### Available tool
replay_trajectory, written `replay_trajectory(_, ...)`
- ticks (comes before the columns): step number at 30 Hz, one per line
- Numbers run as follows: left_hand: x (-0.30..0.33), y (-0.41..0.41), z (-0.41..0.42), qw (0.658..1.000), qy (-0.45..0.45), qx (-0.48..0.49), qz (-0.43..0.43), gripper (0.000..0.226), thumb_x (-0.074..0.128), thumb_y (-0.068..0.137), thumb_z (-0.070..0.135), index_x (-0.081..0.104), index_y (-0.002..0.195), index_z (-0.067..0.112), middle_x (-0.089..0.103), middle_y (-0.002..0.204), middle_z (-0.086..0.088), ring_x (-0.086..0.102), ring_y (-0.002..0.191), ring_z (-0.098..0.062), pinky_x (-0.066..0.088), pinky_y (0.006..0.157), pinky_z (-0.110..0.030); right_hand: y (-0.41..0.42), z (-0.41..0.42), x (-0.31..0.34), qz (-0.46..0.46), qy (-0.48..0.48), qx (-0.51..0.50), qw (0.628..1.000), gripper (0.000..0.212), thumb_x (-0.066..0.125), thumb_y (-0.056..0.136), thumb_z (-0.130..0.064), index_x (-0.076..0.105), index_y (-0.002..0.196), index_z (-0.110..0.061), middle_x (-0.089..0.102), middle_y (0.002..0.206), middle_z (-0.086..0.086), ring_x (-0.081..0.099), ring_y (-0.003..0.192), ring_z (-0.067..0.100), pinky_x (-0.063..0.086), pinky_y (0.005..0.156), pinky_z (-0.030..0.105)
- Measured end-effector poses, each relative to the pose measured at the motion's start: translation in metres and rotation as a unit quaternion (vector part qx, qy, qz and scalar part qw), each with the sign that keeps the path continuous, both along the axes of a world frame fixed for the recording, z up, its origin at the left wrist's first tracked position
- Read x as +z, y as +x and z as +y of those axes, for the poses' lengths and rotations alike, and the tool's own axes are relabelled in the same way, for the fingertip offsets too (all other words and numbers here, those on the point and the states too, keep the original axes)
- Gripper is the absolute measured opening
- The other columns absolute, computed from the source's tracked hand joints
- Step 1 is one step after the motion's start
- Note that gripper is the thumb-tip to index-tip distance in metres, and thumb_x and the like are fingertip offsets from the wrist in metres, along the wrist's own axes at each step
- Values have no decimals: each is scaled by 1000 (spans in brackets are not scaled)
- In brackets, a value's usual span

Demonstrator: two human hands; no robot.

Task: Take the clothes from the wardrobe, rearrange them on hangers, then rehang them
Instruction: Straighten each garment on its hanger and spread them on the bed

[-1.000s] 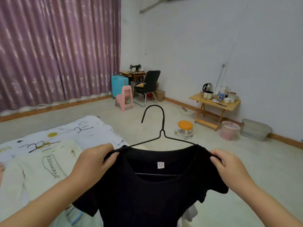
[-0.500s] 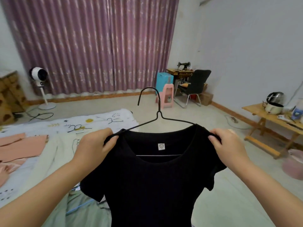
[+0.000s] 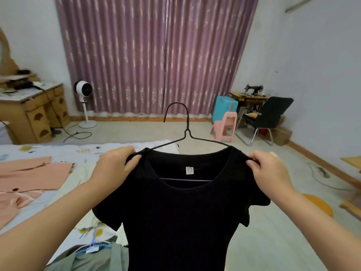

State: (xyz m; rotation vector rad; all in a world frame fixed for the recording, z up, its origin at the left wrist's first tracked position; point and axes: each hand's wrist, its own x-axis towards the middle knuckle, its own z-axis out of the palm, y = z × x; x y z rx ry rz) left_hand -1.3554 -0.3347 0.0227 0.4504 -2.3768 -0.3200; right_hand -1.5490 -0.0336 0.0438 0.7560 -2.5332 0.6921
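A black short-sleeved top (image 3: 181, 216) hangs on a thin black wire hanger (image 3: 186, 132), held up in front of me with its hook upright. My left hand (image 3: 115, 163) pinches the top's left shoulder over the hanger arm. My right hand (image 3: 267, 171) pinches the right shoulder the same way. A small white label shows inside the neckline. On the bed (image 3: 64, 151) at the left lie a salmon-pink garment (image 3: 29, 177), a cream one (image 3: 82, 184) and a grey one (image 3: 91, 259) with a blue hanger (image 3: 91, 241) on it.
Purple curtains (image 3: 156, 55) cover the far wall. A white standing fan (image 3: 84, 90) and a wooden dresser (image 3: 33, 112) stand at the left. At the right are a pink stool (image 3: 225, 126), a blue case (image 3: 224, 108), a black chair (image 3: 271, 116) and a sewing machine table (image 3: 252, 94). An orange stool (image 3: 320, 204) sits low right.
The view has swung to the left, from the right wall to the curtains and dresser. Both hands keep the same hold on the top's shoulders.
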Motion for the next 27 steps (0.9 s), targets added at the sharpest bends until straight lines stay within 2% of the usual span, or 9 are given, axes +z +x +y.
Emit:
replay_trajectory(3,2,-28,-20,1000,-1,12,8,24,57,90,24,57,78,3,57,63,-8,49,62,-27,31,56,-33,-34,-29,3,1,-5,1,1000,13,53,91,-13,65,88,-12,56,78,2,40,84,19,27,66,31)
replay_trajectory(8,13,-69,-55,999,-26,32,15,23,56,91,24,57,80,3,55,64,-9,53,67,-32,31,59,-33,-84,-72,11,12,-22,14,1000,13,54,91,-15,65,93,-10,61,90,12,48,91,25,28,69,29)
replay_trajectory(10,22,-85,-67,998,-32,43,22,24,54,92,24,56,81,3,51,65,-6,52,68,-30,28,60,-32,-103,-88,19,21,-32,19,999,14,54,91,-16,66,96,-10,62,96,15,51,93,29,29,71,28)
replay_trajectory(14,39,-117,-84,996,-55,57,52,23,55,92,24,57,82,3,55,68,-9,49,68,-25,27,62,-31,-144,-117,34,34,-56,32,997,17,54,92,-16,66,103,-10,62,106,18,51,101,32,31,75,29)
replay_trajectory(17,40,-138,-93,994,-64,73,54,20,54,92,25,55,81,8,51,68,-2,45,67,-22,27,61,-31,-174,-132,33,41,-68,54,995,15,55,91,-13,66,100,-8,64,101,18,51,101,33,31,73,30)
replay_trajectory(20,26,-156,-101,993,-74,86,21,22,53,92,26,57,84,5,58,71,-8,54,71,-30,31,61,-32,-199,-142,16,33,-57,68,996,12,56,90,-11,66,93,-7,63,89,14,50,95,31,26,68,28)
replay_trajectory(22,14,-167,-105,993,-71,97,-6,24,52,92,28,59,89,6,63,76,-11,57,75,-31,34,63,-33,-215,-148,1,16,-52,82,995,12,56,90,-10,67,92,-6,55,80,6,48,91,29,23,66,28)
replay_trajectory(25,0,-182,-110,991,-82,100,-27,24,53,91,28,60,87,5,62,74,-10,57,73,-30,37,62,-34,-239,-155,-17,5,-61,106,992,12,56,89,-9,68,93,-7,46,76,-1,40,82,18,24,67,27)
replay_trajectory(27,-5,-194,-117,990,-99,102,-25,23,54,90,27,61,86,5,62,73,-10,57,72,-30,37,61,-33,-255,-162,-27,7,-63,118,991,13,56,90,-10,68,94,-9,52,78,1,37,82,14,22,66,26)
